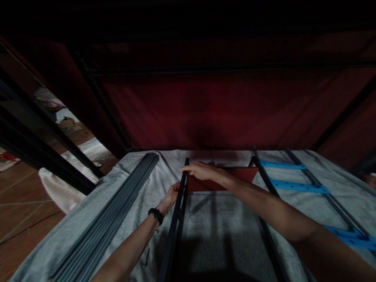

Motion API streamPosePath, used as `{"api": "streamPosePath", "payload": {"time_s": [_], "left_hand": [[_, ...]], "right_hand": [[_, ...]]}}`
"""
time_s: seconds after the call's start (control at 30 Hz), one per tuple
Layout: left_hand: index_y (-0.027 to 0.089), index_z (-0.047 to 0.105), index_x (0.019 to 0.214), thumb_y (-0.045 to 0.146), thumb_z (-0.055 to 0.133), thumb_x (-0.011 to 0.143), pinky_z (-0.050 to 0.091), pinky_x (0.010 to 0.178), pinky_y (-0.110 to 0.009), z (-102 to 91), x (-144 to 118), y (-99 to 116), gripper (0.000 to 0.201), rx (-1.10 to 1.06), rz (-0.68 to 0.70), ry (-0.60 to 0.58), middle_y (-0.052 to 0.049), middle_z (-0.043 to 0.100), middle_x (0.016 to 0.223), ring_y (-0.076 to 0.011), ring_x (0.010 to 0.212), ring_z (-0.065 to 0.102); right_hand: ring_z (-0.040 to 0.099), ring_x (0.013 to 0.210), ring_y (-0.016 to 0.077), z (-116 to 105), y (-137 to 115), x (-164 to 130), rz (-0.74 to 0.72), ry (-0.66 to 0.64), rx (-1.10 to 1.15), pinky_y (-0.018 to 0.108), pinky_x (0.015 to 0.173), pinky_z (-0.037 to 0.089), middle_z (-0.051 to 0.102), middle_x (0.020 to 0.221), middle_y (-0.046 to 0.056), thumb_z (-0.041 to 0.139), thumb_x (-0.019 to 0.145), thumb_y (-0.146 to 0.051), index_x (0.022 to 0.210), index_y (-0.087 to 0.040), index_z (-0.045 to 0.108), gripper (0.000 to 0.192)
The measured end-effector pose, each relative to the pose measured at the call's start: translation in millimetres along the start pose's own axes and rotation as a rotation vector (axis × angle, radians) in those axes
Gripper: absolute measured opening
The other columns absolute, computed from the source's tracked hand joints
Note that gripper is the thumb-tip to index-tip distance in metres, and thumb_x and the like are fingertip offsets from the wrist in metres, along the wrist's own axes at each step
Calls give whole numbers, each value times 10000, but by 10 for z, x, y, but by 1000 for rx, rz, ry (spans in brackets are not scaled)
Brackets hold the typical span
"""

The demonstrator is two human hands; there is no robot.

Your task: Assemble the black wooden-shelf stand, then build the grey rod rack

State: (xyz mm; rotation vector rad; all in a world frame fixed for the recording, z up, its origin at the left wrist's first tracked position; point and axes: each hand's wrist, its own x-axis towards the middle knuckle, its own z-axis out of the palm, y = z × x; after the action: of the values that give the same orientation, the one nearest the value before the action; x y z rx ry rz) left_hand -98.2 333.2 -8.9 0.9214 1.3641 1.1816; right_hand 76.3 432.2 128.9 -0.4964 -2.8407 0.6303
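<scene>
Overall, dim light; a dark red fabric wall (235, 109) fills the back, framed by black poles. Below it a grey cloth (223, 227) covers the work surface.

On the cloth stands a black metal frame (176, 219): thin dark tubes, one upright rail running from the bottom edge up toward the middle of the view, a second rail to its right. A red fabric panel (223, 181) spans between the rails at their far end.

To the right, a ladder-like section with blue cross strips (296, 186) lies on the cloth, apart from the hands. To the left, a bundle of grey rods (117, 211) lies diagonally, well apart from the frame.

Right hand (202, 170): reaches across, fingers extended and loosely curved, fingertips touching the top of the left rail where the red panel meets it. Not a full grip.

Left hand (172, 196): a black wristband (155, 214) on the wrist, fingers curled against the same rail just below the right hand; whether they close fully around the tube I cannot tell, since the rail hides them.
</scene>
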Motion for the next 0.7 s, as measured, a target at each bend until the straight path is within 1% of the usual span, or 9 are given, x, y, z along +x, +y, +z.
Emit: {"api": "streamPosePath", "payload": {"time_s": [0.1,0.23,0.37,0.47,0.57,0.7], "left_hand": [[164,595,678,306,786,553,377,512,-218,-16,-14,-5,268,-7,7,18,29,577,578,-94,516,497],[148,609,660,368,788,560,362,489,-231,-36,-35,2,301,13,-25,9,3,591,574,-103,494,496],[153,600,657,315,791,545,372,507,-228,-13,-37,43,274,13,-11,6,19,579,576,-100,512,499],[156,612,700,271,787,546,389,535,-222,-4,-33,59,260,8,5,17,24,591,606,-104,550,522],[153,619,711,292,795,558,406,546,-232,-16,-30,54,271,6,-16,13,9,612,628,-111,556,535],[155,602,662,301,818,540,387,517,-235,-23,-19,51,288,8,-41,13,11,596,589,-107,521,514]], "right_hand": [[647,846,160,6,7,8,13,-12,1,223,717,416,733,1006,39,534,872,-74,1192,-248,678,392],[646,850,154,20,19,9,22,0,9,221,732,416,731,1004,39,530,865,-53,1207,-252,677,422],[648,865,154,34,43,0,14,3,2,223,756,424,732,1021,47,544,882,-84,1226,-243,671,400],[650,892,157,39,59,2,1,-7,-4,226,761,429,732,1051,55,539,895,-95,1234,-239,662,388],[654,936,163,42,60,10,16,5,8,232,782,437,726,1106,60,533,886,-71,1239,-247,661,415],[661,969,169,32,39,11,39,10,20,235,803,446,726,1125,52,542,871,-60,1237,-258,668,435]]}}
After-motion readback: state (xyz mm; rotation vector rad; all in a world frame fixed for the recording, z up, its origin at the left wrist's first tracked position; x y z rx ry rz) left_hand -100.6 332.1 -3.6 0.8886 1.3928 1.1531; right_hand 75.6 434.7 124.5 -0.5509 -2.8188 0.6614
